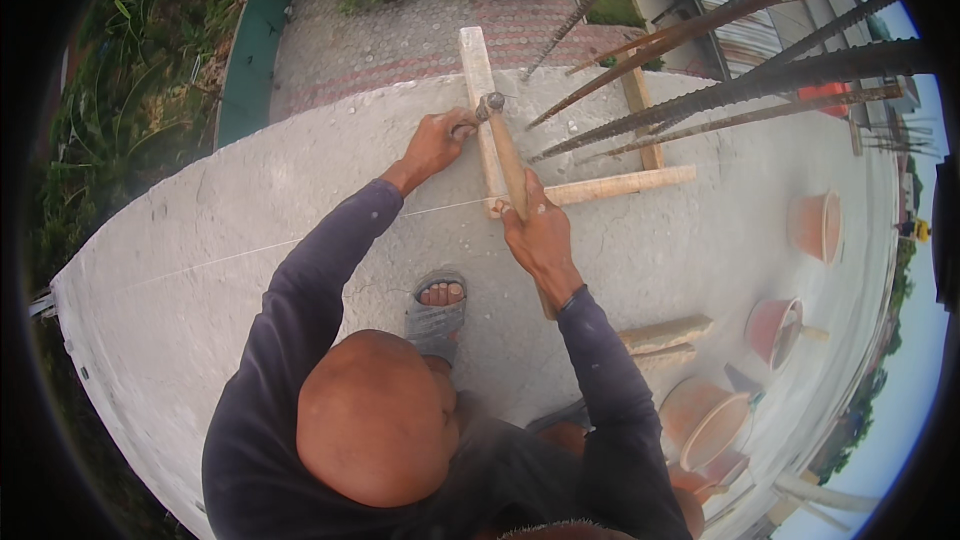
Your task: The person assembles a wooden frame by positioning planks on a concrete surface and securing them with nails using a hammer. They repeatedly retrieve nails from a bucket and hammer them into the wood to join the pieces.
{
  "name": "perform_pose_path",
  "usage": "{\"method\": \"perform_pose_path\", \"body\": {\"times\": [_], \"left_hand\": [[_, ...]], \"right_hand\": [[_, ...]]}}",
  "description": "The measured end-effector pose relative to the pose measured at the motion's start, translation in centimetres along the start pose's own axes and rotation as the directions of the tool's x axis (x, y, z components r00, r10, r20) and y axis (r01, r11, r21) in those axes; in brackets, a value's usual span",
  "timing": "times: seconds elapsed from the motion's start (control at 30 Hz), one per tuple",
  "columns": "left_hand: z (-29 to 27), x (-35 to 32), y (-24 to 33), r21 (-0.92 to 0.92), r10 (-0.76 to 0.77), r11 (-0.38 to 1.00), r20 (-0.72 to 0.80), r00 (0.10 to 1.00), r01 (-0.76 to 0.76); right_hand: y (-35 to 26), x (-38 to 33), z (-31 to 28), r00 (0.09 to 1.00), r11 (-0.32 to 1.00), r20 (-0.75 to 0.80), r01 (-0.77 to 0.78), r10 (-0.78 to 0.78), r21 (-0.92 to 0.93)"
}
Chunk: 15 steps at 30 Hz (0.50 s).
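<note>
**A:** Okay, what worried you most in this shot?

**B:** Biggest first: the concrete slab (250,200). It stopped at a far edge with paving beyond it, and the work was right up there. Anything knocked loose could've gone over.

**A:** And the rebar (800,72)?

**B:** Ugh, yeah. Those rods slanted in from the right, pretty near the work. A wide swing could've clipped one.

**A:** Where was the main timber (476,70)?

**B:** Mid-scene, pointing away from the person, its far end looking like it jutted past the slab edge. A hard hit there could've made it kick or tip, imo. The crosspiece (630,184) ran off to the right from around its near end, but I couldn't tell if the two were fixed together. If not, a knock could've skewed the angle.

**A:** Hammer (509,155)?

**B:** Its head was over the timber; couldn't tell if it was touching. The right hand (542,235) was wrapped around the handle.

**A:** And the left hand (436,148)?

**B:** Fingers bent, just left of the hammer head. Couldn't tell if they were pinching anything. One glancing blow = smashed fingertips.

**A:** Anything smaller?

**B:** The thin string (430,210) coming from the left to the timber's near end. If the wood had shifted, it could've been dragged out of line.
</note>
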<state>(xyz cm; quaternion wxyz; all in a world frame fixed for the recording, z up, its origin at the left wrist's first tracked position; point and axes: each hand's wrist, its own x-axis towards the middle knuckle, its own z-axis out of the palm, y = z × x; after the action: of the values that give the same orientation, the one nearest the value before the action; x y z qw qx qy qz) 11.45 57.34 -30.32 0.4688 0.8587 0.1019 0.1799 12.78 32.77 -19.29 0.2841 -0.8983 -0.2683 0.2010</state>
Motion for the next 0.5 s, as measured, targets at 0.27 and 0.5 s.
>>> {"method": "perform_pose_path", "body": {"times": [0.27,0.5], "left_hand": [[0.1,-0.2,0.4,-0.035,-0.048,0.998,0.006,0.999,0.048],[0.3,-0.4,0.3,-0.039,-0.06,0.997,-0.015,0.998,0.059]], "right_hand": [[0.6,-0.1,1.5,0.993,0.997,-0.104,0.066,-0.062,0.037],[1.0,-0.5,1.5,0.995,0.999,-0.096,0.02,-0.016,0.041]]}}
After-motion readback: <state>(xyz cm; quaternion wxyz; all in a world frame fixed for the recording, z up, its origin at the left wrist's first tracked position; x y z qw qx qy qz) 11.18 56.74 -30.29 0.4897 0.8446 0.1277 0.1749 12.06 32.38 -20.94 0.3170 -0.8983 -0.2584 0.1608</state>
